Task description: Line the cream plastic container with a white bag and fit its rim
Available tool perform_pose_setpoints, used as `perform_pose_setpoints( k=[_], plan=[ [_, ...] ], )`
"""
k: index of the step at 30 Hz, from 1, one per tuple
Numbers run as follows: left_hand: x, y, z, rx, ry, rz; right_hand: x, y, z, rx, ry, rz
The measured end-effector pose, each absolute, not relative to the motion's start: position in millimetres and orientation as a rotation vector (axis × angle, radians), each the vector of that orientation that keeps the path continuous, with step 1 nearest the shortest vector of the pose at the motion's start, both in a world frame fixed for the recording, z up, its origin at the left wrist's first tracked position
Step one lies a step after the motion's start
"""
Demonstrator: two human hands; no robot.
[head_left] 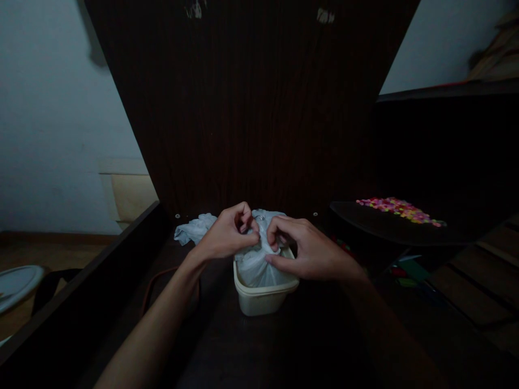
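The right hand (pixel 306 246) has its thumb and bent fingers nearly together on a fold of the plastic bag (pixel 261 270); the left hand (pixel 231 229) is loosely curled beside it, and whether it pinches plastic I cannot tell. The bag sits in the tub (pixel 261 302), below and between both hands, its gathered folds running away from the person, right hand nearer them.

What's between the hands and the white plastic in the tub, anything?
Nothing visible. The right hand touches the white plastic, the left hand is close beside it, and the tub is open on top.
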State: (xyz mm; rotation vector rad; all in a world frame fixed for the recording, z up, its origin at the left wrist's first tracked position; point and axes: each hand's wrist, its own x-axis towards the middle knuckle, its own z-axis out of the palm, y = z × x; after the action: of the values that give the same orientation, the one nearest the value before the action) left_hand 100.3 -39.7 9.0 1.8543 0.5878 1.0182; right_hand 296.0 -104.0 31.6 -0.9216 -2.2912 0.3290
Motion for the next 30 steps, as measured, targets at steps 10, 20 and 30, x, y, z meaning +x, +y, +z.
perform_pose_setpoints(
  k=[10,20,30],
  plan=[
    [97.9,-41.9,6.7,1.882,0.536,0.999,293.9,-105.4,28.9,-0.904,-2.345,0.355],
    [99.3,-48.8,9.3,1.951,0.547,1.005,294.1,-103.9,28.7,-1.005,-2.378,0.259],
    [96.1,-45.2,7.7,1.971,0.513,0.990,303.8,-105.9,34.0,-0.868,-2.388,0.430]
  ],
)
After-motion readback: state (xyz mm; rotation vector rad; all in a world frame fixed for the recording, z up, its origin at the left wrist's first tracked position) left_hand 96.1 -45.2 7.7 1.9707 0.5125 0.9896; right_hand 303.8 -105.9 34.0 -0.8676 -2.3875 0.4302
